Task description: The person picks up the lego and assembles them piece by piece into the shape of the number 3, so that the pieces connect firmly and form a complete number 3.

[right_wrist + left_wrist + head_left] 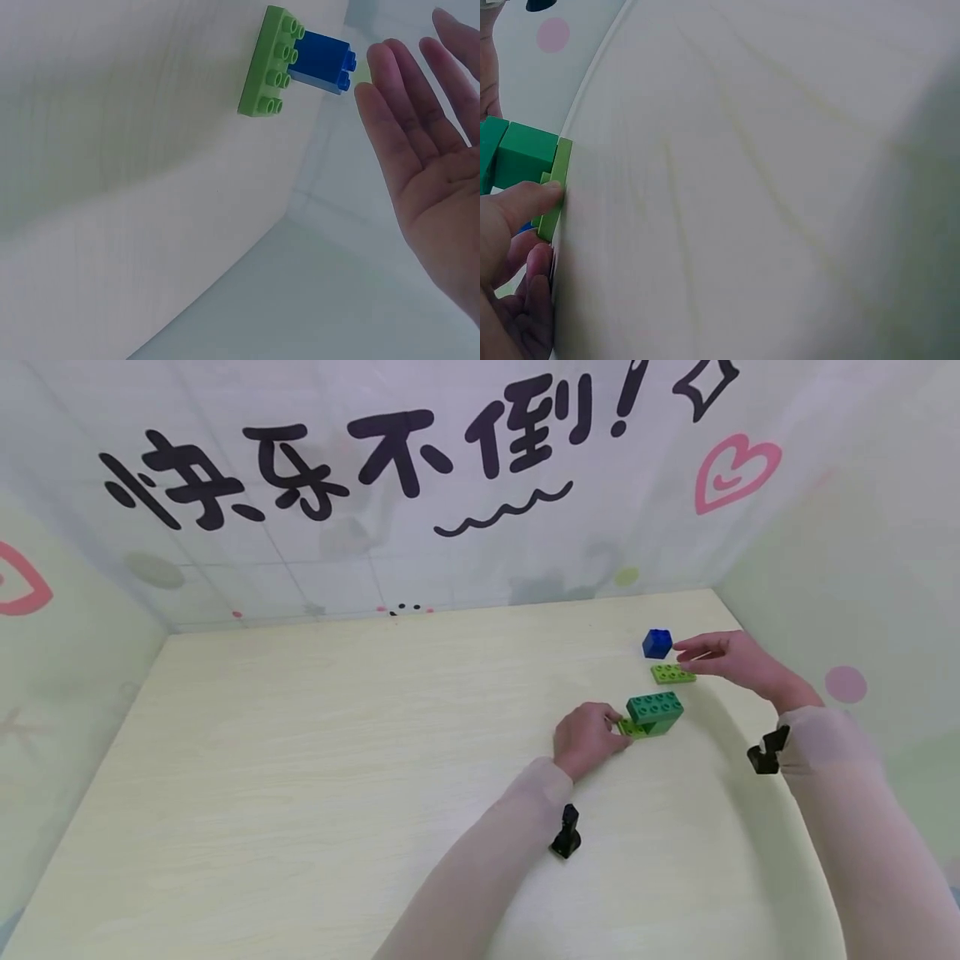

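Left hand point(587, 739) pinches a light-green plate point(556, 187), half hidden under the green brick point(656, 710); right hand point(731, 662) open.

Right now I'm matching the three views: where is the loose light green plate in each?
Head: light green plate, right of centre, under the right hand.
Left wrist: not in it.
Right wrist: top centre.
Shared landmark: blue brick beside it.

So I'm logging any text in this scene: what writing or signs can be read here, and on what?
"快乐不倒!" in big black brush letters on the back wall.
Pink hearts, a black wavy line and a diamond outline are drawn there too; no words.
The bricks show no readable marks.
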{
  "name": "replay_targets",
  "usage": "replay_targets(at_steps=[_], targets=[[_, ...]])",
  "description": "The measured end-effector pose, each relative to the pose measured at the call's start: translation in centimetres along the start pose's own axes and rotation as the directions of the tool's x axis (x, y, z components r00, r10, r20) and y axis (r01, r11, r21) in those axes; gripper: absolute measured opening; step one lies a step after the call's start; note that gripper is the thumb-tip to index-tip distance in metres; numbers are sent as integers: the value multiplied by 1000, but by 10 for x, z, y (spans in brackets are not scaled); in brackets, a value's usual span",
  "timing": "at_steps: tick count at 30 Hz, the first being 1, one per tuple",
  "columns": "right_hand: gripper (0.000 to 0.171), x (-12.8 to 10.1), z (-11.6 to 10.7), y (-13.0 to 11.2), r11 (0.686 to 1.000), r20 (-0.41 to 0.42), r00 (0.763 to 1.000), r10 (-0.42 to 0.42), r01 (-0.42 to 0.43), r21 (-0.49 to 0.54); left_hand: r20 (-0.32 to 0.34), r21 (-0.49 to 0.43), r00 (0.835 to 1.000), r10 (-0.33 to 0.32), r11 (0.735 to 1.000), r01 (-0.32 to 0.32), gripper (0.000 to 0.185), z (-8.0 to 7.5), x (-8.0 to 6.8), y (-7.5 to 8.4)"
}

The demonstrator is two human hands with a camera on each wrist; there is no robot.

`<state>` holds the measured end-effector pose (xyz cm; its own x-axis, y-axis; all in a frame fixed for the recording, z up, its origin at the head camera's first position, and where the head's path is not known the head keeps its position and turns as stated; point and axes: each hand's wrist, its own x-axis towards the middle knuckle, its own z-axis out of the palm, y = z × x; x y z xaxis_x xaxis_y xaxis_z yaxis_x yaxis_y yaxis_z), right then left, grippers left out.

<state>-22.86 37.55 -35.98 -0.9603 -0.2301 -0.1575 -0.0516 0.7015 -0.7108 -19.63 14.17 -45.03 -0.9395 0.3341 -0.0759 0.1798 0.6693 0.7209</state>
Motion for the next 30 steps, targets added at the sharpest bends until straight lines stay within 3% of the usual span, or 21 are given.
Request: replay_targets(at_steps=[4,18,24,30], targets=[[51,8,1,-2,999,-42,998,48,-48,0,-1,5,1000,4,1000,-4,29,-1,-1,0],[53,35,-4,4,997,-104,992,73,-74,-11,-8,20,1000,21,1000,-21,31,3,1,-4],[53,42,-4,8,996,-101,991,92,-93,-8,-7,34,1000,13,999,-13,30,2,0,-3],[57,48,-4,8,994,-45,994,101,-103,-26,-3,58,1000,10,998,-10,31,1,-1,-3]])
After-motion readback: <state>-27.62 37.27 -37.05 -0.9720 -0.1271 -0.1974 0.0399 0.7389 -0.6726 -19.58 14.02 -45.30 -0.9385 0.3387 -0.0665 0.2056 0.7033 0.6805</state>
